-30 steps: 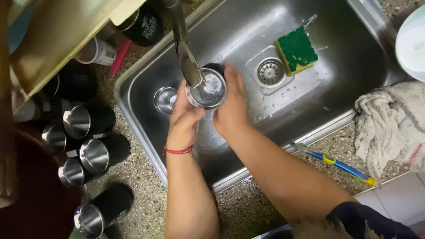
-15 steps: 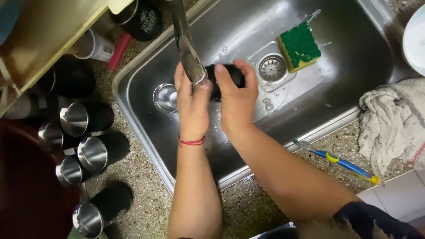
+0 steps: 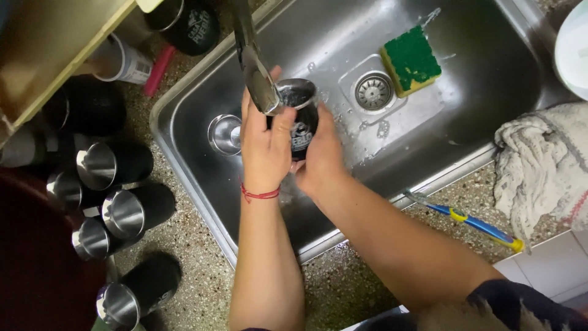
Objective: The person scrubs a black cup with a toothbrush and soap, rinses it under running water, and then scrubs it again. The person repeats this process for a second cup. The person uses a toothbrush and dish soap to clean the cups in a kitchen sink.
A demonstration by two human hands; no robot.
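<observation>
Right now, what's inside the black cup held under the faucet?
The black cup shows a shiny metal inside with water in it. The faucet spout and left hand cover part of the opening; its bottom cannot be seen.

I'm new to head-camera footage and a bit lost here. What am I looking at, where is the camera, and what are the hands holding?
The camera sits on a person's head and looks straight down, so the two bare arms are their own. The left hand and right hand together hold a black cup with a steel inside, under the tap of a steel sink. A green and yellow sponge lies near the drain. On the speckled counter are more black cups, a cloth and a blue toothbrush.
</observation>
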